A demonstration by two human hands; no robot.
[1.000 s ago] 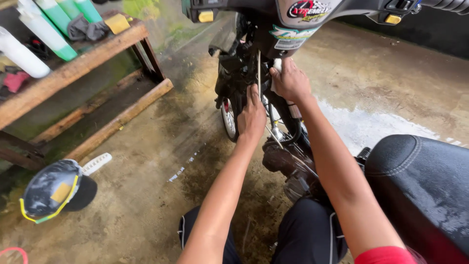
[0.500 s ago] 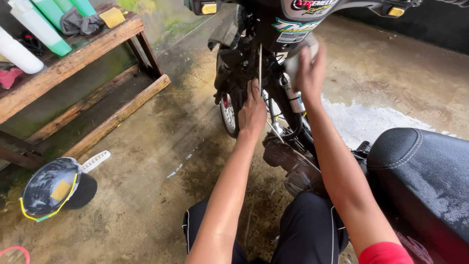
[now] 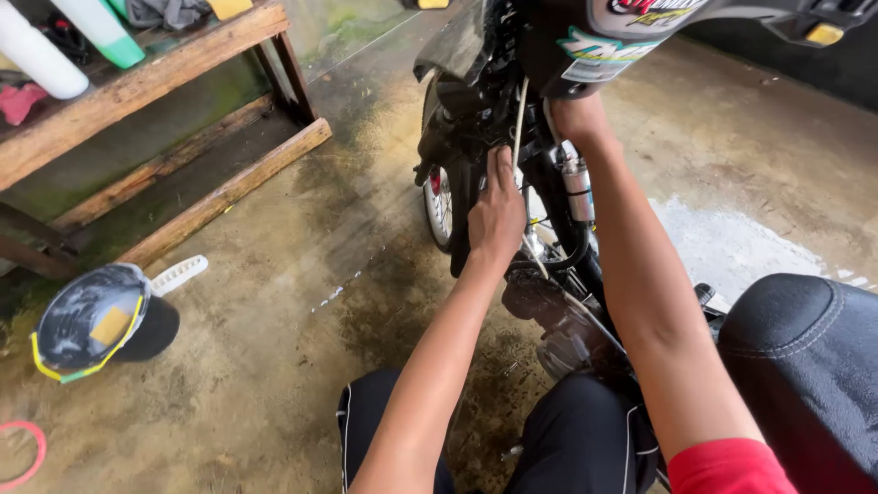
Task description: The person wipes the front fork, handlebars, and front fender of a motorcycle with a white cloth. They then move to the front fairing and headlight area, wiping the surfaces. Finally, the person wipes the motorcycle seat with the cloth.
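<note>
The motorcycle (image 3: pixel 512 119) stood in the upper middle of the frame on the wet concrete floor (image 3: pixel 302 302), dark and grimy, its black bodywork glossy with water and a colourful sticker on the panel at the top. A pale cable (image 3: pixel 519 119) ran down through the frame tubes, and a small silver cylinder (image 3: pixel 577 187) sat just right of it. The black seat (image 3: pixel 805 366) filled the lower right.

The left hand (image 3: pixel 497 215) lay flat against the dark frame at the centre, fingers stretched out and pressed together beside the cable, gripping nothing I could make out. The right hand (image 3: pixel 572 114) reached up under the bodywork; its fingers were hidden there, so I could not tell whether they were closed.

At the lower left, a black basin (image 3: pixel 91 325) with a yellow rim held soapy water and a sponge. A wooden bench (image 3: pixel 155 78) crossed the upper left.
</note>
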